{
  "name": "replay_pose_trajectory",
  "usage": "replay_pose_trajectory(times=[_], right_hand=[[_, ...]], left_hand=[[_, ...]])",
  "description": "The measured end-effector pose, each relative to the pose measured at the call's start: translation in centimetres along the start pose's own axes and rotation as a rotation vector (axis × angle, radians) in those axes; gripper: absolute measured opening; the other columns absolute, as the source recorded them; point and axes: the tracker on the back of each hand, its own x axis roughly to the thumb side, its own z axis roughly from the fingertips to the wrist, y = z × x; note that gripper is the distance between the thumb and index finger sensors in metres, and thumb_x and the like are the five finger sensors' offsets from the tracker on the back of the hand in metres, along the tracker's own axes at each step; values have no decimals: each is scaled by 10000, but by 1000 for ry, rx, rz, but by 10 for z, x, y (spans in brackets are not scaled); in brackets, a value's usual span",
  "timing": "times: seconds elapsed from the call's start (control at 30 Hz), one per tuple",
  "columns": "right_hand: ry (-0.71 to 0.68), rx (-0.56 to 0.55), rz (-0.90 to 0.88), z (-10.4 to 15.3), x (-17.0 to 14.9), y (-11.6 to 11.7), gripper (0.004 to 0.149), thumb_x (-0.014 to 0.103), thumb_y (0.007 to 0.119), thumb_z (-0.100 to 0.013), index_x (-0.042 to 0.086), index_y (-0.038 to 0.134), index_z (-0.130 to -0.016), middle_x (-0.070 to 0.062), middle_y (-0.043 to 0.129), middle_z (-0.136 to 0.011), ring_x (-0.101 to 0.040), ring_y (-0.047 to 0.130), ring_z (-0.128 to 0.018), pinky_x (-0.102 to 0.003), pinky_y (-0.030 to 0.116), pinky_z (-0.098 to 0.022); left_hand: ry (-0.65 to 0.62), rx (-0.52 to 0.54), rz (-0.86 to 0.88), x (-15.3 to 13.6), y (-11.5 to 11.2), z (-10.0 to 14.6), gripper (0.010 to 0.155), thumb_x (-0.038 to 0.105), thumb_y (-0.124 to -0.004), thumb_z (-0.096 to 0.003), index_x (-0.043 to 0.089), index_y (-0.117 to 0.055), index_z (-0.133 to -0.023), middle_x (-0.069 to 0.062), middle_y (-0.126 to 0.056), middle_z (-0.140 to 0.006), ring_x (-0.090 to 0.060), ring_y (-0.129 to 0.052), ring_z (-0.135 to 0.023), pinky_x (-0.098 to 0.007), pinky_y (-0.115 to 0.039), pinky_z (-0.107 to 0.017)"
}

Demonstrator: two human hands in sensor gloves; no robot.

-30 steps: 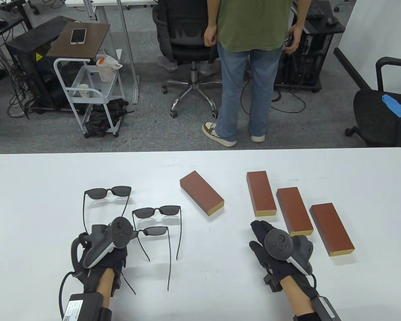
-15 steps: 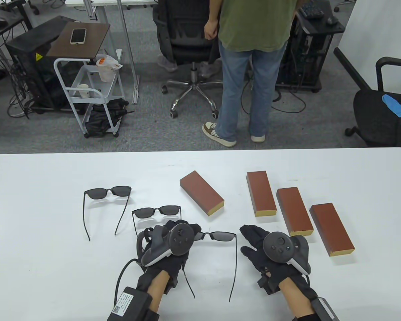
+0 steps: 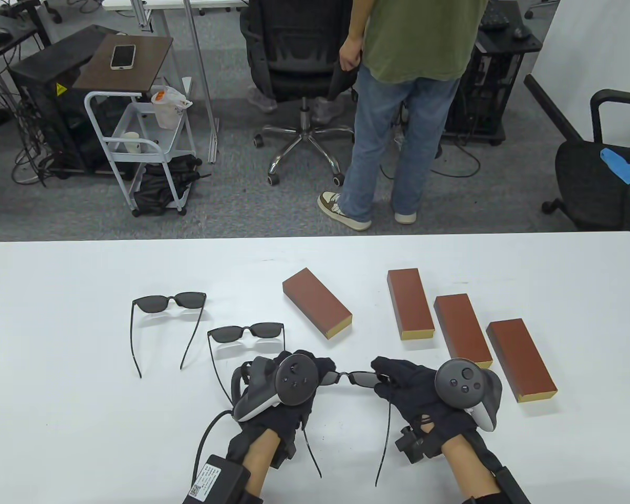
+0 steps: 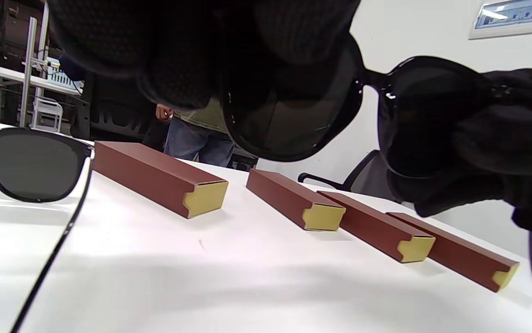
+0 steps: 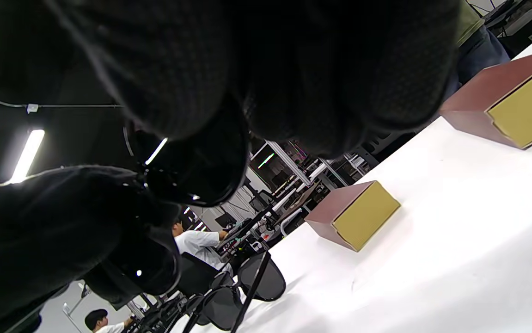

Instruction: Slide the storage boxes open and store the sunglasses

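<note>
Left hand: the left hand (image 3: 289, 391) grips the left end of the held sunglasses (image 3: 354, 377), fingers curled over the left lens; in the left wrist view its fingers (image 4: 192, 51) close over the top of that lens.
Right hand: the right hand (image 3: 417, 391) grips the right end of the same pair, its fingers (image 4: 501, 138) wrapped round the right lens.
Held sunglasses: they span the gap between the two hands, lifted off the table (image 3: 58, 420), lenses facing away from the person, both temple arms open and trailing back toward the wrists.
Second sunglasses: this pair (image 3: 247, 332) lies on the table just beyond the left hand, arms unfolded.
Third sunglasses: this pair (image 3: 169, 302) lies farther out and to the left of the left hand, arms unfolded, well apart from both hands.
Nearest storage box: the angled storage box (image 3: 316, 309) lies beyond the gap between the hands, its yellow end turned toward the right hand; it looks shut.
Row of storage boxes: three more brown boxes (image 3: 462, 331) lie side by side beyond and to the right of the right hand, each with its yellow end toward the person; the middle one ends just beside the right hand's tracker (image 3: 459, 383).
Bystander: a person (image 3: 399, 105) in a green shirt and jeans stands on the floor past the table's far edge, beside an office chair (image 3: 294, 63).
</note>
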Motion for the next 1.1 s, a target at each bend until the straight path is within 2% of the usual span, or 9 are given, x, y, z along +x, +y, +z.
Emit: replay_pose_trajectory(times=[0.1,0.27,0.5,0.63,0.77,0.9,1.1], right_hand=[[8,-15,-43,0,-1,0,419,340,917,-287,281,870,-700,-32,1001,-684,-253,1057,-547,-379,925,-395],[54,-87,-90,1,-3,-3,404,353,919,-283,267,894,-676,-33,1041,-622,-239,1097,-472,-364,955,-332],[130,-188,-132,4,-4,-9,429,361,941,-268,234,895,-676,-34,1083,-536,-215,1136,-372,-343,986,-251],[195,-237,-213,7,-4,-10,467,357,948,-269,206,869,-703,-21,1094,-497,-203,1145,-334,-335,993,-220],[266,-264,-310,10,-5,-7,523,352,947,-278,184,810,-753,-11,1094,-458,-192,1148,-295,-333,993,-194],[319,-275,-402,13,-7,-4,569,351,931,-296,176,736,-801,-15,1085,-428,-185,1144,-255,-329,988,-168],[361,-291,-482,16,-8,2,544,361,882,-340,219,691,-830,-14,1065,-398,-156,1124,-218,-316,970,-148]], left_hand=[[13,0,86,-3,1,1,457,311,-709,-467,370,-818,-908,-2,-840,-871,-277,-872,-740,-518,-745,-555],[71,12,395,-18,0,5,461,315,-762,-470,340,-820,-927,-3,-848,-890,-297,-876,-763,-523,-751,-546],[79,19,911,-37,-10,12,578,520,-679,-490,334,-696,-1037,-58,-770,-1007,-366,-792,-868,-545,-707,-590],[59,38,1190,-42,-18,14,626,585,-630,-490,317,-680,-1054,-77,-723,-1055,-394,-748,-901,-555,-685,-609],[51,33,1312,-43,-24,15,671,614,-589,-490,287,-650,-1072,-76,-690,-1091,-380,-756,-913,-551,-693,-613],[67,26,1382,-41,-31,15,668,584,-536,-506,285,-580,-1101,-79,-645,-1116,-366,-758,-916,-539,-700,-612],[133,9,1453,-38,-39,16,664,567,-527,-522,269,-523,-1116,-112,-635,-1102,-347,-784,-884,-514,-718,-598]])
